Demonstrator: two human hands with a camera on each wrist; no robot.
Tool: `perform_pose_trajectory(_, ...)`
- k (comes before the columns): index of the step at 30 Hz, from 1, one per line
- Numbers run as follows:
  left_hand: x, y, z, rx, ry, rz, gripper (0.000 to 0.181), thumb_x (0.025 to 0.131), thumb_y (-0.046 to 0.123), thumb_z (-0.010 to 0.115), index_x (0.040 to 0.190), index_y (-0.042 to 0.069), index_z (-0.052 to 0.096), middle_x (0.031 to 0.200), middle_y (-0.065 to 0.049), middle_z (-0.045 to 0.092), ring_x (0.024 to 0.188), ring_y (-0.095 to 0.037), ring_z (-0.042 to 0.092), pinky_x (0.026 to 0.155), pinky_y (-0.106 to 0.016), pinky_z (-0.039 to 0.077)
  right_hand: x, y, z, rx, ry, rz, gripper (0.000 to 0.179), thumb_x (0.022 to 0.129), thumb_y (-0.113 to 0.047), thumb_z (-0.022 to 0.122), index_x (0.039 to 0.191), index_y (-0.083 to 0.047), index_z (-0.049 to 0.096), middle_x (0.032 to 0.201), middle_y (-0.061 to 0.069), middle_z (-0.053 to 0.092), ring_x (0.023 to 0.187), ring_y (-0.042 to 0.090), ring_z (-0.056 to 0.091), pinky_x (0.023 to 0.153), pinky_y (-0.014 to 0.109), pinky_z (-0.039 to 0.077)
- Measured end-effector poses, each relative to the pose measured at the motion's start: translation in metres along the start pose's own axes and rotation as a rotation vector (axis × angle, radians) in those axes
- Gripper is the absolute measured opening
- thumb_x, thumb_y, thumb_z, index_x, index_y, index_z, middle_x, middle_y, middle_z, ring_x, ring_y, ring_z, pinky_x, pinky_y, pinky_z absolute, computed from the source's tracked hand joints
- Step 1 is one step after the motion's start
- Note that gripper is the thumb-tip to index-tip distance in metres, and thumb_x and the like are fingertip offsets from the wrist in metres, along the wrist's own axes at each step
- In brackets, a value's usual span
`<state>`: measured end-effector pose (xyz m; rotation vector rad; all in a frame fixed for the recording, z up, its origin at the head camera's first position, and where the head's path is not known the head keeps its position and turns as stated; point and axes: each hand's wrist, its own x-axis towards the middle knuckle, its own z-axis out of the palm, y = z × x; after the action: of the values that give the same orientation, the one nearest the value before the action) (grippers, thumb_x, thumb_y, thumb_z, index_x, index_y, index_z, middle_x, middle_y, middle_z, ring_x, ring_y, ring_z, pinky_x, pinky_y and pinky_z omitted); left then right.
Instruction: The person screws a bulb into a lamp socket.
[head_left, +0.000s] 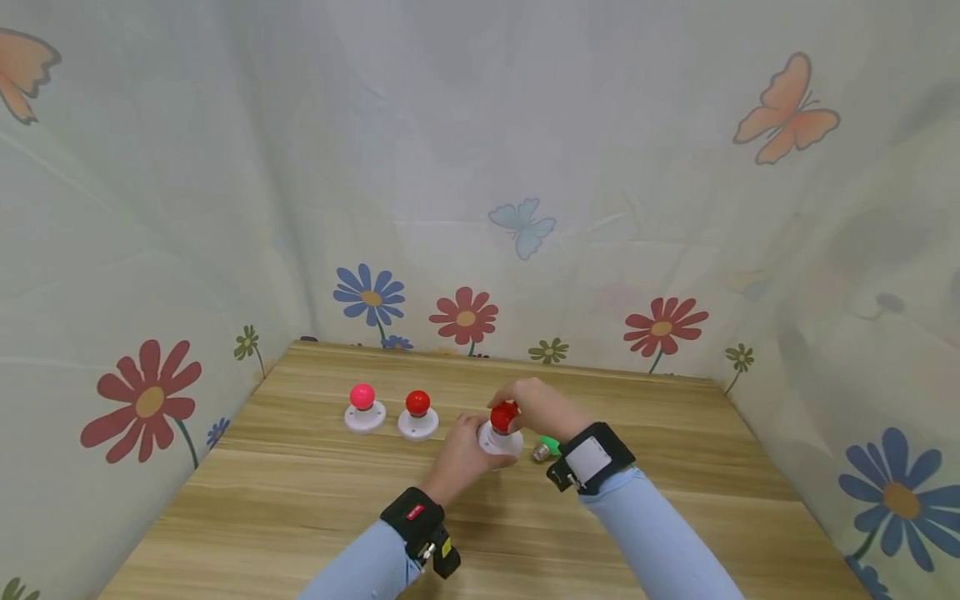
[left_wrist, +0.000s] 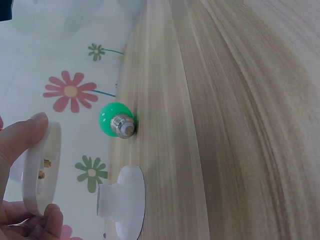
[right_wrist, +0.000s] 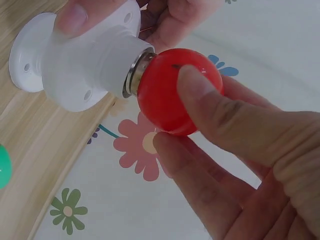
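My left hand [head_left: 459, 458] grips a white round lamp holder [right_wrist: 107, 60] by the rim of its base. The holder is raised off the table and tilted, and its hollow underside with brass contacts shows in the left wrist view. A red light bulb [right_wrist: 170, 95] sits in the holder's mouth, a strip of its metal screw base showing. My right hand [head_left: 543, 408] pinches the red glass between thumb and fingers. Beside the hands a green bulb [left_wrist: 112, 120] lies on its side, metal base exposed. Another white lamp holder [left_wrist: 131, 205] stands on the table, with no bulb visible in it.
To the left on the wooden table [head_left: 315, 517] stand two lamp holders with bulbs, one with a pink bulb [head_left: 362, 396] and one with a red bulb [head_left: 417, 403]. A flower-printed curtain [head_left: 420, 167] hangs behind the table and along both sides.
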<state>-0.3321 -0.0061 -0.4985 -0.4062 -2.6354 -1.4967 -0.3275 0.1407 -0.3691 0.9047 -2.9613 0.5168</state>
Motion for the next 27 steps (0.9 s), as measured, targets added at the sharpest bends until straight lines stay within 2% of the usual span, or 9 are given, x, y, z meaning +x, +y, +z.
perform_pose_trajectory(4, 0.001, 0.000, -0.001, 0.000, -0.006, -0.006, 0.074, 0.071, 0.038, 0.085, 0.131, 0.009, 0.053, 0.123, -0.007, 0.056, 0.109, -0.026, 0.057, 0.097, -0.051, 0.049, 0.001, 0.001, 0.000, 0.014, -0.015, -0.020, 0.041, 0.074, -0.001, 0.081, 0.113, -0.006, 0.071, 0.107, 0.011, 0.071, 0.093, 0.024, 0.066, 0.084, 0.039, 0.058)
perform_pose_trajectory(8, 0.001, 0.001, -0.003, 0.017, -0.010, -0.001, 0.075, 0.071, 0.038, 0.085, 0.132, 0.009, 0.053, 0.123, -0.010, 0.056, 0.109, -0.028, 0.057, 0.096, -0.050, 0.050, 0.005, 0.000, 0.009, -0.091, 0.057, 0.058, 0.041, 0.081, -0.026, 0.079, 0.115, -0.005, 0.068, 0.093, 0.009, 0.071, 0.074, 0.017, 0.063, 0.069, 0.031, 0.059)
perform_pose_trajectory(10, 0.001, 0.002, -0.004, 0.024, -0.006, 0.000, 0.072, 0.071, 0.037, 0.085, 0.131, 0.011, 0.055, 0.122, -0.009, 0.056, 0.108, -0.027, 0.057, 0.096, -0.049, 0.050, 0.008, 0.000, 0.017, -0.204, 0.127, 0.111, 0.042, 0.083, -0.041, 0.074, 0.102, -0.004, 0.069, 0.075, 0.006, 0.067, 0.057, 0.014, 0.057, 0.053, 0.024, 0.053)
perform_pose_trajectory(12, 0.001, 0.002, -0.004, 0.023, -0.007, 0.006, 0.069, 0.071, 0.036, 0.086, 0.129, 0.012, 0.057, 0.120, -0.008, 0.057, 0.107, -0.027, 0.057, 0.096, -0.049, 0.050, 0.009, 0.001, 0.024, -0.313, 0.201, 0.160, 0.049, 0.084, -0.052, 0.069, 0.081, -0.003, 0.067, 0.057, 0.003, 0.054, 0.044, 0.012, 0.048, 0.040, 0.021, 0.040)
perform_pose_trajectory(15, 0.002, 0.001, -0.004, 0.018, -0.010, 0.010, 0.066, 0.071, 0.037, 0.085, 0.126, 0.012, 0.058, 0.119, -0.007, 0.058, 0.106, -0.026, 0.056, 0.097, -0.049, 0.050, 0.010, 0.002, 0.031, -0.391, 0.267, 0.208, 0.057, 0.082, -0.058, 0.067, 0.060, -0.007, 0.056, 0.047, -0.001, 0.035, 0.036, 0.012, 0.037, 0.036, 0.021, 0.023)
perform_pose_trajectory(18, 0.002, 0.000, -0.004, 0.015, -0.015, 0.012, 0.067, 0.072, 0.037, 0.085, 0.128, 0.012, 0.058, 0.120, -0.008, 0.057, 0.107, -0.026, 0.056, 0.097, -0.050, 0.049, 0.009, 0.001, 0.030, -0.358, 0.257, 0.212, 0.055, 0.082, -0.055, 0.069, 0.060, -0.008, 0.054, 0.049, -0.002, 0.034, 0.038, 0.012, 0.036, 0.037, 0.021, 0.024)
perform_pose_trajectory(21, 0.002, 0.001, -0.003, 0.024, -0.016, 0.006, 0.070, 0.071, 0.036, 0.086, 0.131, 0.012, 0.056, 0.121, -0.008, 0.057, 0.108, -0.026, 0.056, 0.098, -0.051, 0.049, 0.008, 0.001, 0.023, -0.266, 0.201, 0.187, 0.044, 0.082, -0.045, 0.073, 0.070, -0.006, 0.059, 0.055, 0.000, 0.046, 0.045, 0.013, 0.045, 0.041, 0.021, 0.036)
perform_pose_trajectory(24, 0.002, 0.002, -0.003, 0.031, -0.016, -0.003, 0.072, 0.071, 0.036, 0.086, 0.131, 0.010, 0.056, 0.121, -0.008, 0.056, 0.107, -0.026, 0.056, 0.097, -0.050, 0.049, 0.006, 0.000, 0.015, -0.188, 0.135, 0.138, 0.032, 0.081, -0.032, 0.078, 0.082, -0.003, 0.066, 0.068, 0.004, 0.061, 0.056, 0.015, 0.054, 0.053, 0.025, 0.050)
perform_pose_trajectory(27, 0.001, 0.003, -0.002, 0.025, -0.023, -0.018, 0.069, 0.071, 0.035, 0.086, 0.128, 0.009, 0.056, 0.121, -0.008, 0.055, 0.107, -0.026, 0.056, 0.098, -0.050, 0.049, 0.005, 0.001, 0.009, -0.115, 0.077, 0.089, 0.027, 0.078, -0.019, 0.081, 0.095, -0.002, 0.070, 0.082, 0.008, 0.068, 0.068, 0.017, 0.060, 0.066, 0.031, 0.056)
